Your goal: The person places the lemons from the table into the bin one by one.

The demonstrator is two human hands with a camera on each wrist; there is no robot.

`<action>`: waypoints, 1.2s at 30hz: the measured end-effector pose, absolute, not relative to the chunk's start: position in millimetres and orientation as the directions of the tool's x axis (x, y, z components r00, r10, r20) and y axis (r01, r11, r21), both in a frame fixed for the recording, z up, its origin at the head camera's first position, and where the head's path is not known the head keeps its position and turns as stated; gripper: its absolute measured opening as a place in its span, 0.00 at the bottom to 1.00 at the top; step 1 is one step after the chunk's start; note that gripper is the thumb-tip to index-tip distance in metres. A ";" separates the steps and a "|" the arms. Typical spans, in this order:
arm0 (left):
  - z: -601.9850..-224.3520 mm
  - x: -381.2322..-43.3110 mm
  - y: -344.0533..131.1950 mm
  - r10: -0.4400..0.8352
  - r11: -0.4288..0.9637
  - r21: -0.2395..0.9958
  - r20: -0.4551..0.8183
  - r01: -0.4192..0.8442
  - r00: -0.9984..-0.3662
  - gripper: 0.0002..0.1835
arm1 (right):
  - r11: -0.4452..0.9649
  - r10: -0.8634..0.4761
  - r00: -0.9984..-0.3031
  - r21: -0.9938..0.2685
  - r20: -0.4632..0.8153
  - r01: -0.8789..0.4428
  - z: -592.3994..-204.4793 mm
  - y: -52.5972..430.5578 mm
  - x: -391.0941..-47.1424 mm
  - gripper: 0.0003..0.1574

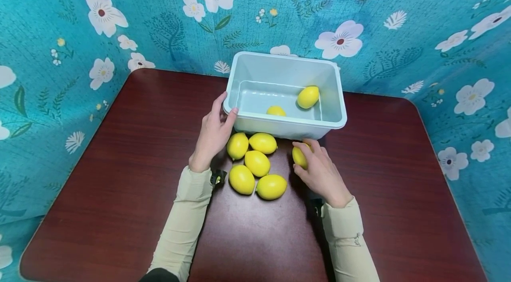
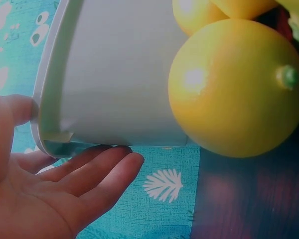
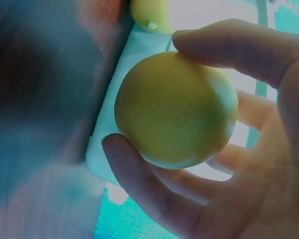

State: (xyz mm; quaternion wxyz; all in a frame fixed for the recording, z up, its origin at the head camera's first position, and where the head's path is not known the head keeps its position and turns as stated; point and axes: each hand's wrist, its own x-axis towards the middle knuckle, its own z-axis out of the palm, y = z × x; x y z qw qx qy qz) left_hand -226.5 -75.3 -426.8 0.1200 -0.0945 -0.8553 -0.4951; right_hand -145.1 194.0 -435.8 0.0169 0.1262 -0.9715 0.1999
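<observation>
Lemons (image 1: pixel 257 163) lie nearest on the dark wooden table (image 1: pixel 119 175), five in a loose cluster; take that as the clock's centre, with the person at six. They look light and firm, unlikely to bruise under a modest grip, but their glossy, rounded skin could roll or slip if pushed from one side. Their broad middle seems the best place to take hold, thumb and fingers opposed, rather than the tapering ends.

At three o'clock, the right hand (image 1: pixel 319 173) has just such a grip on a single lemon (image 1: pixel 298 158), thumb and fingers curved round its widest part and spread about as wide as the fruit. Whether that lemon touches the table I cannot tell.

At ten o'clock, the left hand (image 1: pixel 213 135) holds the near-left corner of a pale bin (image 1: pixel 287 128), thumb on the near rim and fingers, fairly straight, along the left side. The bin stands from twelve to two o'clock, apparently stiff, thin plastic and easily slid; its rim offers the surest hold.

Inside, one lemon (image 1: pixel 276 111) sits partly hidden behind the near wall, and another (image 1: pixel 308 97) lies toward the right end. Farthest, flowered blue cloth (image 1: pixel 159 2) hangs behind.
</observation>
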 end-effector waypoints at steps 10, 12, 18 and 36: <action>-425.7 -225.6 -75.3 0.048 0.479 0.828 0.306 0.291 -0.951 0.31 | 0.896 -0.216 -0.968 -0.367 0.132 -0.250 -425.5 193.6 -141.6 0.33; -425.4 -225.4 -75.3 0.047 0.478 0.828 0.309 0.293 -0.950 0.31 | 0.896 -0.218 -0.965 -0.363 0.146 -0.257 -423.6 193.1 -140.7 0.33; -424.9 -225.3 -75.1 0.046 0.482 0.826 0.308 0.291 -0.950 0.31 | 0.895 -0.217 -0.959 -0.356 0.181 -0.269 -418.0 191.6 -138.4 0.34; -425.9 -225.6 -75.0 0.041 0.489 0.824 0.306 0.286 -0.951 0.32 | 0.877 -0.215 -0.946 -0.378 0.243 -0.296 -411.6 191.4 -135.9 0.31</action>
